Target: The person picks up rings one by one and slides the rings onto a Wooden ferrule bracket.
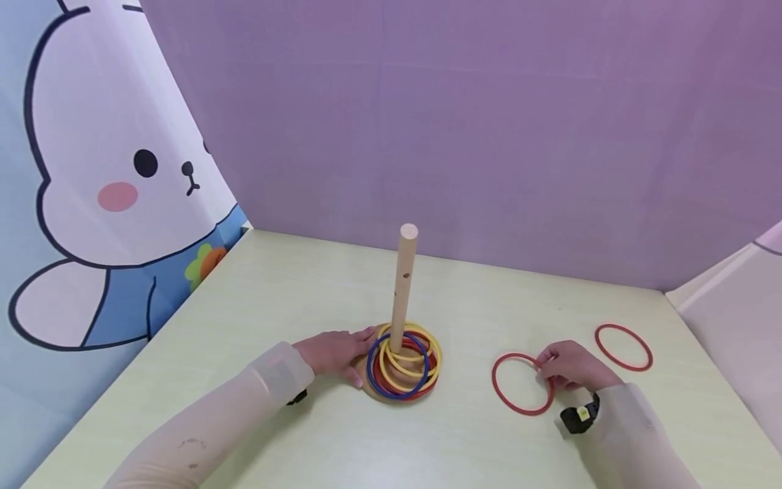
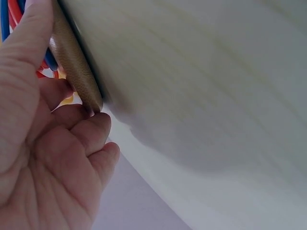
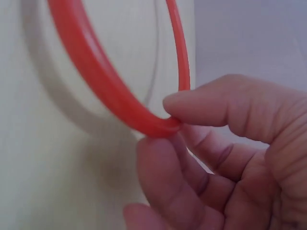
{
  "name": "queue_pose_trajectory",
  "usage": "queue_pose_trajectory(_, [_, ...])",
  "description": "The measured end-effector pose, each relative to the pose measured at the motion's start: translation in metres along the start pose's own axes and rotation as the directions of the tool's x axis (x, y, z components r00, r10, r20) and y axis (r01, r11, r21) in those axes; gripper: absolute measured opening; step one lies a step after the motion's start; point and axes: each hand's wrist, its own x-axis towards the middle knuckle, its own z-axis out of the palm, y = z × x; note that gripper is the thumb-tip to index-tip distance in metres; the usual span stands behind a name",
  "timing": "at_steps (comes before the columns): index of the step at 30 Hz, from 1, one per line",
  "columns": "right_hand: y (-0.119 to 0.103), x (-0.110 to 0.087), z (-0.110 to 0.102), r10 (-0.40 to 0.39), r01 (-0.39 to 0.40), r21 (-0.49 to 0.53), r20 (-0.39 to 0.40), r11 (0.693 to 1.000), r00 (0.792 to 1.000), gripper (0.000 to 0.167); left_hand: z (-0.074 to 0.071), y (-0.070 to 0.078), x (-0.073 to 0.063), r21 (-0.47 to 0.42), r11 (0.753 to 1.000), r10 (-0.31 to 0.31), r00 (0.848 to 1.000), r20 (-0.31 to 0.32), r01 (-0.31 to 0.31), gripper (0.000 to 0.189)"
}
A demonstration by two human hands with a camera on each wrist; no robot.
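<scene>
A wooden peg [image 1: 403, 292] rises from a round wooden base [image 1: 366, 390] in the middle of the table. Several yellow rings [image 1: 438, 353], a blue ring [image 1: 368, 367] and red rings lie overlapping around the peg's foot, some tilted. My left hand [image 1: 334, 352] grips the left edge of the base; in the left wrist view its fingers curl at the rim [image 2: 76, 62]. Farther right, my right hand [image 1: 571, 365] pinches a red ring [image 3: 98, 79] between thumb and fingers. A shadow beside that ring in the right wrist view shows it raised off the tabletop.
Another red ring [image 1: 632, 369] lies flat on the pale table [image 1: 293, 292], beyond my right hand. A purple cloth wall [image 1: 489, 149] stands along the back edge. On the left hangs a cloth printed with a cartoon animal [image 1: 98, 109].
</scene>
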Motion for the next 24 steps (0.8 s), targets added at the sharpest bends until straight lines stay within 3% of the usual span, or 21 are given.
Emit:
queue_pose_trajectory(14, [-0.006,-0.003,0.003,-0.077,0.065,0.142,0.081,0.988,0.994,0.03,-0.002,0.001,-0.001,-0.018,0.999,0.03,1.0,0.005,-0.03,0.088])
queue_pose_trajectory(24, [-0.014,-0.005,0.005,-0.196,0.136,0.323,0.16,0.937,0.967,0.046,0.001,-0.002,0.001,-0.005,1.0,0.001,1.0,-0.004,-0.001,0.086])
